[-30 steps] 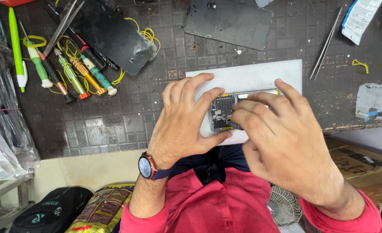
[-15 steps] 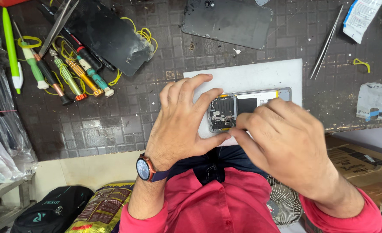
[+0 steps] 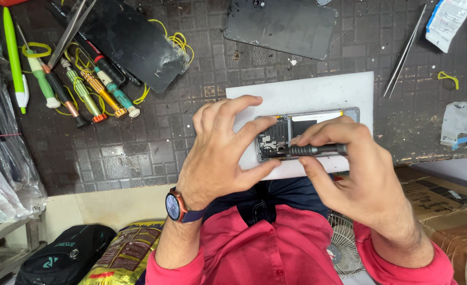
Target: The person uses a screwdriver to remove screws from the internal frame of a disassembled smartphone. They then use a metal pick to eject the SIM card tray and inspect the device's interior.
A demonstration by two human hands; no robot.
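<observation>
An opened phone (image 3: 318, 122) with its back off lies on a white pad (image 3: 307, 95) near the bench's front edge. My left hand (image 3: 220, 153) grips the phone's left end, thumb below and fingers above. My right hand (image 3: 357, 174) holds a dark screwdriver (image 3: 318, 150) lying almost flat, its tip at the circuit board in the phone's left part. My right hand hides the phone's lower right part.
Several coloured screwdrivers (image 3: 85, 92) and yellow rubber bands lie at the left by a black panel (image 3: 133, 42). A dark back cover (image 3: 281, 24) lies at the top. Tweezers (image 3: 405, 50) lie to the right. A cardboard box (image 3: 444, 200) and a fan (image 3: 341, 248) sit below.
My right hand has drawn back to the right and uncovered the phone. The screwdriver now shows, laid nearly flat with its tip on the board. My left hand stays on the phone's left end.
</observation>
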